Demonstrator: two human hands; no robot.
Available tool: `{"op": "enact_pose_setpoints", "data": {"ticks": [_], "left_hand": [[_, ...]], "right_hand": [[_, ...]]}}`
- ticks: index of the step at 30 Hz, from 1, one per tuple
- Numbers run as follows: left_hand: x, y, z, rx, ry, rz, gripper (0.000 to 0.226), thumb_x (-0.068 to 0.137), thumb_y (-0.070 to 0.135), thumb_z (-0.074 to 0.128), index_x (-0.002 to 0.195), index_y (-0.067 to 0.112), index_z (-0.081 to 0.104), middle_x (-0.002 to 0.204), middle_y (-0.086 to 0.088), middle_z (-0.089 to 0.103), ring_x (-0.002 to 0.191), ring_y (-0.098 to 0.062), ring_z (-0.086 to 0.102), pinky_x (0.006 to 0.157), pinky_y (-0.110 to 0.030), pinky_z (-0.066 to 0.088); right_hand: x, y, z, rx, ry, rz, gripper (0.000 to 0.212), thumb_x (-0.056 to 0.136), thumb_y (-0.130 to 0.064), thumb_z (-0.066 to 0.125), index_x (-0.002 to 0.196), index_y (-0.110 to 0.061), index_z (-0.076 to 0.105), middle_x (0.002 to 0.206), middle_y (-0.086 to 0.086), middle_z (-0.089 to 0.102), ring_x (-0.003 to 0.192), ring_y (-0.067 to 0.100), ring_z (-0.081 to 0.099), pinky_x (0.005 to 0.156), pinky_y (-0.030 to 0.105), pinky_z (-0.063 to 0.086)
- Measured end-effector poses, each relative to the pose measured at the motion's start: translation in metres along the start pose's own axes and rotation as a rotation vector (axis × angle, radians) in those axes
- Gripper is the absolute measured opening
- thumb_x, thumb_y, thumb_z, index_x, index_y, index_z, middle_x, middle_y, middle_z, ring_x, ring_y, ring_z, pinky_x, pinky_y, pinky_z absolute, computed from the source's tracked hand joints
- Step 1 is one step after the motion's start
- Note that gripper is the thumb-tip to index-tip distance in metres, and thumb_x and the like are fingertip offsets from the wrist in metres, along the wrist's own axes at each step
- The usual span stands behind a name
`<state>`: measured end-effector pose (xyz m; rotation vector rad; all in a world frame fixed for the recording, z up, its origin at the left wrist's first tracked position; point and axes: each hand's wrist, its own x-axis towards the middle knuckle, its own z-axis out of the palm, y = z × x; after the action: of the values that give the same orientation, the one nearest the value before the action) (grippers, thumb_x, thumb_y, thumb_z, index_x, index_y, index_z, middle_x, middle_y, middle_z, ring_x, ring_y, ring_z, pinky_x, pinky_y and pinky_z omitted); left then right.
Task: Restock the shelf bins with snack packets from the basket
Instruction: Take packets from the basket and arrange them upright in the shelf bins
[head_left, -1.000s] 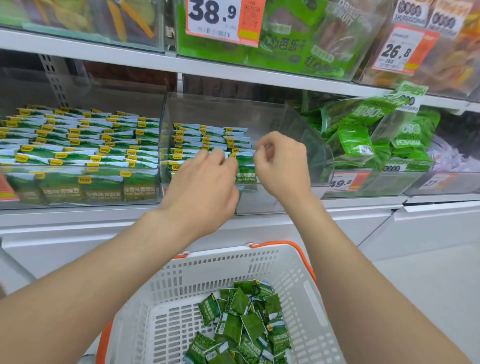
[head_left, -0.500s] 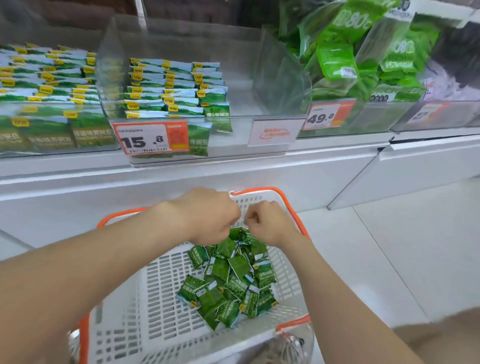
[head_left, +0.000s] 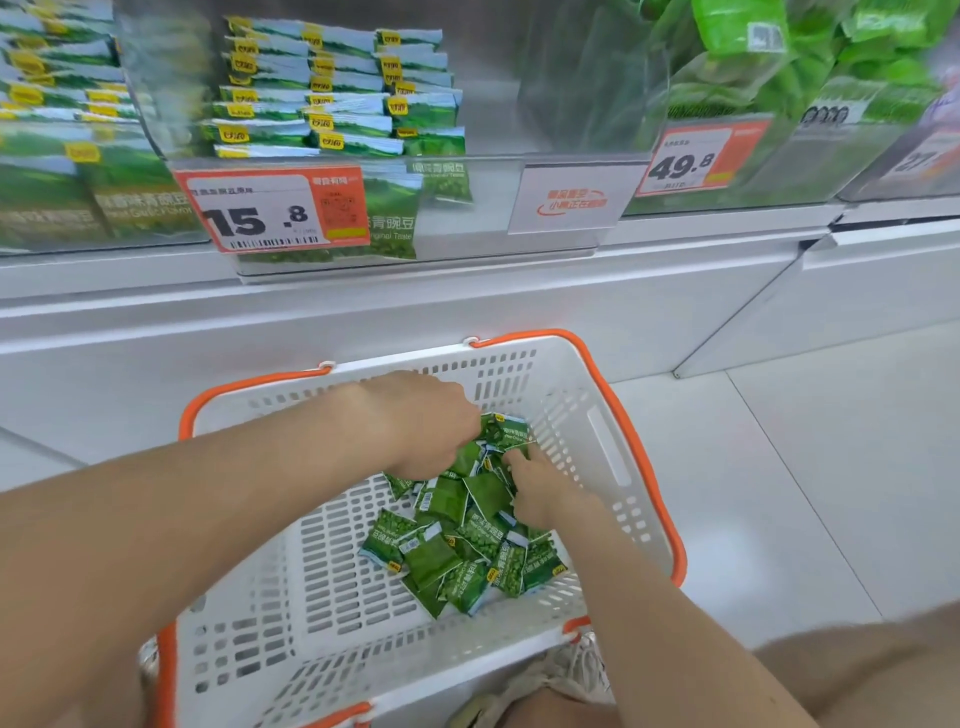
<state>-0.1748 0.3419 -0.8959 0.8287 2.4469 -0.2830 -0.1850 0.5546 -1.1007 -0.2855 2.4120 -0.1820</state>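
Left hand and right hand curl fingers around packets heaped by the basket's right edge, apparently gathering a bunch for the shelf.

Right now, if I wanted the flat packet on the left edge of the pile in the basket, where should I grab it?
Pinch that packet by its free left edge, coming down from above on the left, where the basket floor is bare. It lies flat, and neighbouring packets overlap its right side, so that end would probably snag.
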Motion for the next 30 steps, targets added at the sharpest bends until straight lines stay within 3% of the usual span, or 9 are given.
{"op": "enact_pose_setpoints", "data": {"ticks": [5, 10, 14, 19, 21, 23, 26, 28, 30], "left_hand": [[-0.001, -0.005, -0.003, -0.030, -0.036, -0.024, 0.021, 0.101, 0.017, 0.041, 0.100, 0.017, 0.062, 0.096, -0.006, 0.061, 0.085, -0.029, 0.066, 0.078, -0.047, 0.060], [-0.005, -0.007, -0.007, -0.048, -0.031, -0.047, 0.021, 0.101, 0.018, 0.041, 0.103, 0.019, 0.062, 0.097, -0.005, 0.060, 0.086, -0.029, 0.064, 0.073, -0.044, 0.058], [-0.011, -0.011, -0.015, -0.055, -0.010, -0.092, 0.021, 0.104, 0.021, 0.041, 0.108, 0.019, 0.062, 0.096, -0.005, 0.058, 0.084, -0.027, 0.063, 0.062, -0.037, 0.049], [-0.027, -0.023, -0.023, -0.130, 0.049, -0.273, 0.018, 0.102, 0.008, 0.050, 0.119, 0.014, 0.055, 0.090, -0.001, 0.045, 0.071, -0.020, 0.053, 0.051, -0.032, 0.037], [-0.037, -0.028, -0.031, -0.248, 0.107, -0.308, 0.022, 0.104, 0.018, 0.054, 0.124, 0.013, 0.049, 0.102, -0.003, 0.049, 0.085, -0.025, 0.058, 0.064, -0.037, 0.045], [-0.048, -0.033, -0.041, -0.377, 0.155, -0.335, 0.029, 0.104, 0.032, 0.056, 0.122, 0.010, 0.051, 0.110, -0.006, 0.055, 0.095, -0.029, 0.058, 0.075, -0.037, 0.047], [-0.060, -0.041, -0.051, -0.779, 0.235, -0.355, 0.033, 0.104, 0.032, 0.059, 0.114, 0.000, 0.064, 0.099, -0.012, 0.075, 0.090, -0.029, 0.074, 0.075, -0.041, 0.062], [-0.068, -0.044, -0.055, -1.024, 0.349, -0.358, 0.026, 0.103, 0.021, 0.061, 0.101, -0.003, 0.072, 0.084, -0.015, 0.078, 0.078, -0.024, 0.078, 0.074, -0.041, 0.066], [-0.075, -0.047, -0.062, -1.043, 0.486, -0.355, 0.023, 0.102, 0.017, 0.064, 0.090, 0.001, 0.075, 0.075, -0.011, 0.078, 0.073, -0.023, 0.078, 0.074, -0.044, 0.066]], "right_hand": [[0.015, -0.012, 0.009, -0.082, 0.020, -0.014, 0.034, 0.091, -0.005, 0.062, 0.122, -0.014, 0.054, 0.142, 0.016, 0.025, 0.092, 0.039, 0.061, 0.088, 0.049, 0.055], [0.007, -0.024, -0.001, -0.092, 0.156, -0.045, 0.034, 0.083, -0.011, 0.067, 0.114, -0.017, 0.051, 0.123, 0.010, 0.042, 0.096, 0.034, 0.057, 0.078, 0.037, 0.048], [-0.008, -0.050, -0.036, 0.542, 0.290, -0.051, 0.018, 0.087, -0.023, 0.064, 0.098, -0.016, 0.052, 0.089, 0.005, 0.058, 0.078, 0.022, 0.057, 0.066, 0.033, 0.047], [-0.045, -0.088, -0.098, 1.276, 0.154, -0.189, 0.027, 0.100, -0.014, 0.046, 0.105, 0.008, 0.062, 0.088, 0.027, 0.066, 0.062, 0.039, 0.067, 0.046, 0.027, 0.047], [-0.057, -0.098, -0.115, 1.437, 0.139, -0.265, 0.031, 0.099, -0.012, 0.046, 0.117, 0.008, 0.060, 0.104, 0.031, 0.067, 0.072, 0.047, 0.071, 0.048, 0.032, 0.050], [-0.072, -0.107, -0.129, 1.591, 0.142, -0.350, 0.026, 0.101, -0.003, 0.043, 0.118, 0.010, 0.057, 0.105, 0.035, 0.066, 0.078, 0.047, 0.071, 0.053, 0.038, 0.057], [-0.096, -0.119, -0.148, 1.720, 0.221, -0.465, 0.022, 0.100, 0.007, 0.040, 0.108, 0.002, 0.060, 0.104, 0.034, 0.066, 0.085, 0.043, 0.070, 0.074, 0.053, 0.061], [-0.108, -0.126, -0.156, 1.766, 0.312, -0.503, 0.030, 0.098, 0.010, 0.040, 0.106, -0.004, 0.065, 0.096, 0.024, 0.070, 0.084, 0.037, 0.068, 0.079, 0.050, 0.058], [-0.119, -0.132, -0.163, 1.654, 0.430, -0.519, 0.029, 0.097, 0.002, 0.050, 0.111, -0.013, 0.070, 0.090, 0.009, 0.072, 0.085, 0.027, 0.066, 0.077, 0.041, 0.053]]}}
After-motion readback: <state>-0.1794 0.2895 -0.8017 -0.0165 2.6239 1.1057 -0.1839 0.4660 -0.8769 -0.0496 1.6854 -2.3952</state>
